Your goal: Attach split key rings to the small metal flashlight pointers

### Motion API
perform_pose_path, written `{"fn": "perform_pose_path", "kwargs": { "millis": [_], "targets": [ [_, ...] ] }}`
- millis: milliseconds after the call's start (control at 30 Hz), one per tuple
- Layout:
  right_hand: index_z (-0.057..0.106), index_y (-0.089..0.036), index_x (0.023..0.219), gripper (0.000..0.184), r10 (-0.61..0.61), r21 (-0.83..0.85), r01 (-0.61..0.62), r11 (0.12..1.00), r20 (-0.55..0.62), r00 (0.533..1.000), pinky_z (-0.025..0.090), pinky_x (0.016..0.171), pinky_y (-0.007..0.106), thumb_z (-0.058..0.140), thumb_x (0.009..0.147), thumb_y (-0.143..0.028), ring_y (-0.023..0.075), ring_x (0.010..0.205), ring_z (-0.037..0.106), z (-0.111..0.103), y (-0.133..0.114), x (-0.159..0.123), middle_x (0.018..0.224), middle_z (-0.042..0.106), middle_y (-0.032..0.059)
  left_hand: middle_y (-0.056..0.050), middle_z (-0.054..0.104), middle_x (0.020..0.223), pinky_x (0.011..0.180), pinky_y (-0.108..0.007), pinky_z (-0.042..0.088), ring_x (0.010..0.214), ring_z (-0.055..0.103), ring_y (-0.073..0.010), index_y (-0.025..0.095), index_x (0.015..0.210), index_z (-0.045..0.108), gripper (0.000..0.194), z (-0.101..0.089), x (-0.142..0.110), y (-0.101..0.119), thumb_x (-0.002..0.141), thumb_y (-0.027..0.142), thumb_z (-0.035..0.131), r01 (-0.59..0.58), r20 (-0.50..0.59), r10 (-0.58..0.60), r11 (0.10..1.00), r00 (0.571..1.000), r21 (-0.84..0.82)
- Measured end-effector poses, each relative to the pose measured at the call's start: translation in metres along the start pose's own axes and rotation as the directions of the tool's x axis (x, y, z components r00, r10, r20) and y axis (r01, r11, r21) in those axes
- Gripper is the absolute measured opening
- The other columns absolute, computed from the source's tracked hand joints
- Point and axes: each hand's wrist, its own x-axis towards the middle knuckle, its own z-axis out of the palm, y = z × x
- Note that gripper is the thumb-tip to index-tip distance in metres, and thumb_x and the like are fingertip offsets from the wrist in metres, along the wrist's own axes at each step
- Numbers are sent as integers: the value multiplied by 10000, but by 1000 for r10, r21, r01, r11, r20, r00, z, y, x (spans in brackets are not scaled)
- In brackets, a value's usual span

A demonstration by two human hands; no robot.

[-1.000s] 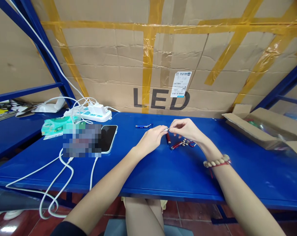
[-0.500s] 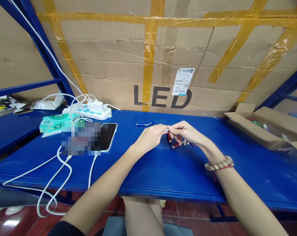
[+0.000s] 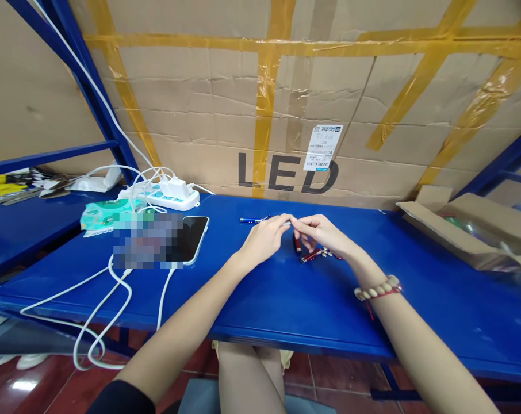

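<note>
Evidently both hands' fingers pinch a small silvery tube point(image 3: 288, 223), left hand point(image 3: 263, 239) and right hand point(image 3: 323, 231) meeting over it, probably so each steadies one end. Just beside the right hand, two red pens point(image 3: 311, 256) and button batteries point(image 3: 326, 253) lie within easy reach; a blue pen point(image 3: 252, 220) rests behind the left, perhaps leaving working room.

Two red tubes point(image 3: 311, 256), one blue tube point(image 3: 252, 221), perhaps four discs point(image 3: 325, 253).
</note>
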Motion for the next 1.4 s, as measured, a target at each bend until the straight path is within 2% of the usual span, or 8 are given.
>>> {"fn": "perform_pose_path", "kwargs": {
  "millis": [67,167,233,333,500,800,1067,1400],
  "targets": [
    [586,-100,681,438,-96,-138,77,987,-139,986,369,391,207,614,681,-537,93,387,438,-2,3,1,485,463,18,-24,580,1058,789,-235,418,925,553,-150,178,1066,521,258,2,1,-1,908,239,327,51,-20,-52,998,998,-25],
    [645,-122,878,427,-271,-239,204,949,-298,915,370,398,210,673,642,-476,81,429,454,-5,9,4,673,557,42,-41,592,1011,760,-228,411,890,558,-145,164,1076,523,266,3,2,-4,907,248,336,84,-52,-88,994,995,-65],
    [663,-136,898,411,-358,-268,279,922,-320,877,379,421,218,688,635,-450,71,457,452,-6,10,4,783,578,59,-44,597,969,750,-222,407,860,559,-138,157,1073,524,266,3,3,-6,906,248,338,91,-61,-96,993,994,-81],
    [692,-150,814,310,-466,-353,356,865,-303,832,390,481,231,676,666,-422,74,509,447,-5,9,5,805,587,63,-44,596,948,730,-220,404,834,556,-134,152,1055,525,257,3,2,-8,903,247,340,95,-50,-99,992,994,-84],
    [708,-189,782,254,-527,-470,356,808,-306,793,362,519,245,662,688,-421,91,555,432,-6,12,7,767,590,48,-38,583,1002,757,-223,395,873,540,-131,155,1033,519,243,3,1,-8,908,241,329,81,-7,-82,993,997,-89],
    [699,-190,718,222,-529,-460,377,804,-266,806,362,533,247,688,664,-406,93,577,455,-9,17,8,750,586,27,-32,585,952,769,-249,373,871,519,-151,146,968,529,215,-3,1,-8,910,228,338,4,81,-4,1000,997,-11],
    [691,-191,691,170,-533,-425,413,806,-215,818,372,542,237,697,662,-358,100,619,489,-8,17,8,721,580,21,-14,582,961,769,-209,369,893,525,-118,147,947,511,162,-5,-1,-9,897,222,377,-27,104,43,988,994,-149],
    [662,-143,651,188,-467,-292,400,869,-216,857,389,504,233,685,662,-330,106,581,505,-6,16,9,702,580,46,5,540,753,642,-184,367,703,511,-84,137,883,474,106,-2,-2,-10,872,219,409,-4,92,30,962,995,-273]
  ]
}}
